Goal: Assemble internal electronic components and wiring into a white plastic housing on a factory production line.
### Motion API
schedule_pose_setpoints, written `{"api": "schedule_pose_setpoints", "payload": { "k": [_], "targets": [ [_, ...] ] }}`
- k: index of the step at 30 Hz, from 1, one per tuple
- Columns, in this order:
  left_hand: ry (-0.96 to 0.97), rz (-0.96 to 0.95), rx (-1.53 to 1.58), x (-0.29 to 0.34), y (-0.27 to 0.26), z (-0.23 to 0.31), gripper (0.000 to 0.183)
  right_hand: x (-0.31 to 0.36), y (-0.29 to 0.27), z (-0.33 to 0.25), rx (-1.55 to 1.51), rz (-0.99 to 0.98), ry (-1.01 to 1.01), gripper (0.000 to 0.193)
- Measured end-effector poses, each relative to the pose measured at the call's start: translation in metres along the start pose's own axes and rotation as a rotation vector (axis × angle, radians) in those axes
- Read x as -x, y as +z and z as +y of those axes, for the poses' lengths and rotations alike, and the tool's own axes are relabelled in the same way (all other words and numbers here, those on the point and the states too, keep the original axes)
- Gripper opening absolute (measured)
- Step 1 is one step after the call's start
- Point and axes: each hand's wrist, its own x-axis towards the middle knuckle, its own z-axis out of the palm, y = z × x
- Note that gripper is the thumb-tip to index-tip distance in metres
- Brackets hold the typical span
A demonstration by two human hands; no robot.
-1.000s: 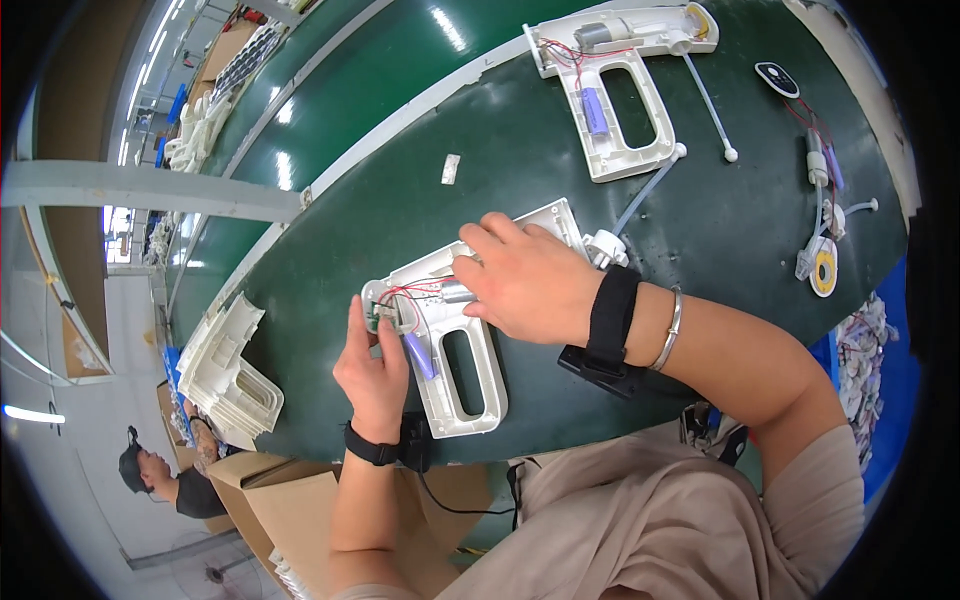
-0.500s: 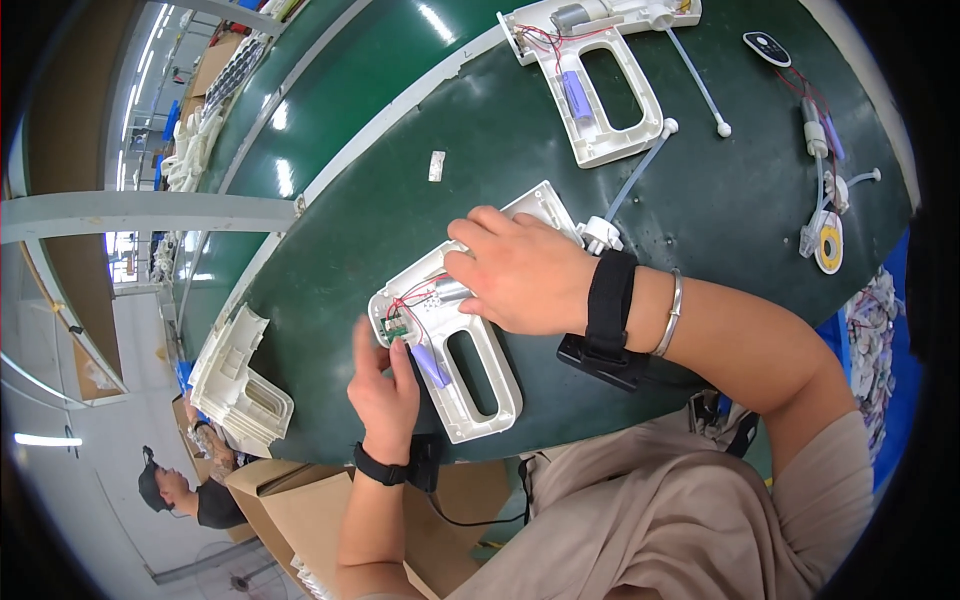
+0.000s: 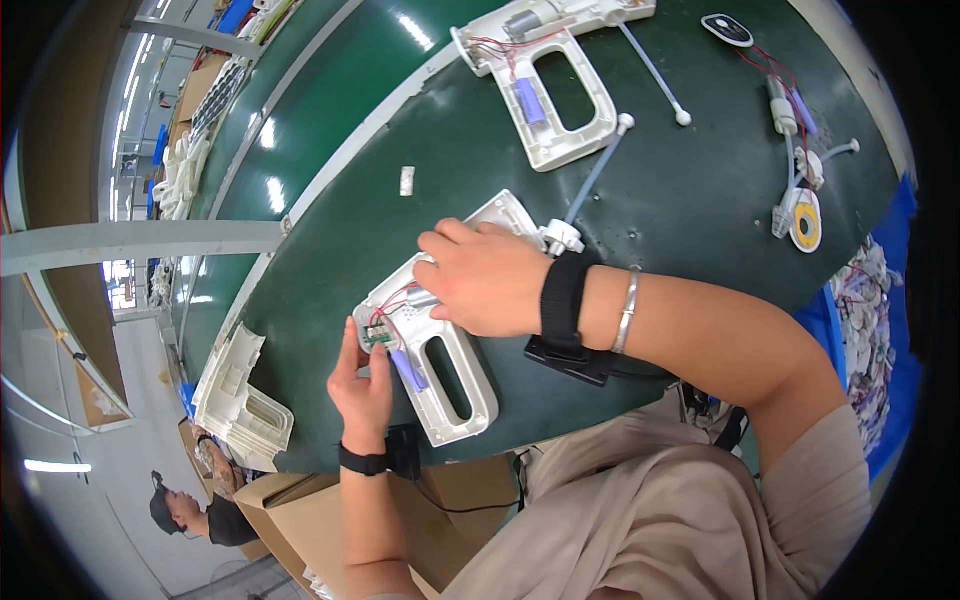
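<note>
Casing, pinched at 9 o'clock by my left hand, could trap wires if my right hand, grip hidden, slips.

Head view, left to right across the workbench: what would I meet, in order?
Stack of white shells → left hand → small white piece → right hand → silver bracelet → oval black-and-white panel → yellow ring.

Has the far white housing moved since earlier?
No; the view shifted, but the far white housing keeps its place relative to the small white piece on the table.
</note>
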Motion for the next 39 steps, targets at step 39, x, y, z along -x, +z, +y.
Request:
{"api": "schedule_pose_setpoints", "payload": {
  "k": [39],
  "targets": [
    [-0.092, -0.022, 0.046, 0.029, -0.016, 0.069, 0.020, -0.039, 0.016, -0.046, 0.379, -0.240, -0.369, 0.010]
  ]
}}
